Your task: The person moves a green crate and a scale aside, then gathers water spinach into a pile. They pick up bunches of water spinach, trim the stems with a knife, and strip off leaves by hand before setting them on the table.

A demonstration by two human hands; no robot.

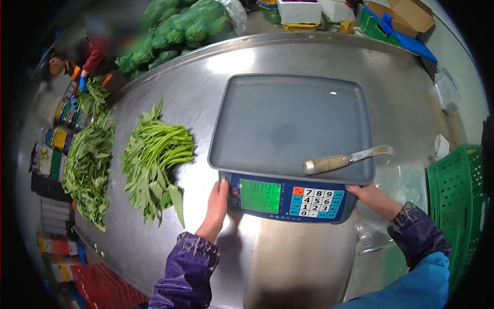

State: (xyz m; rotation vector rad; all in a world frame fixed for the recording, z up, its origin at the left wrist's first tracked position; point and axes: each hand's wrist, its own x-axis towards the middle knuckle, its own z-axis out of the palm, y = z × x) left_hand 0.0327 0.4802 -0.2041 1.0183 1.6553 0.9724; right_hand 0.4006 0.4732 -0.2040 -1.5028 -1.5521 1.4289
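Note:
A digital weighing scale [286,216] with a lit green display and a number keypad stands on the steel table. My left hand [214,206] grips its front left side, thumb up along the edge and fingers mostly hidden. At the front right corner, my right hand [376,200] holds the scale too, its fingertips partly out of sight below the tray. On the grey tray [288,113] lies a hooked knife [329,164] with a wooden handle, near the front right edge. Left of the scale is a bunch of leafy green stems [159,154].
More leafy greens [87,170] lie along the left table edge, near a co-worker's blue-gloved hand [83,84]. Net bags of green vegetables [175,31] are piled behind the steel table [401,82]. A green crate [455,190] stands close at right, beside clear plastic [393,206].

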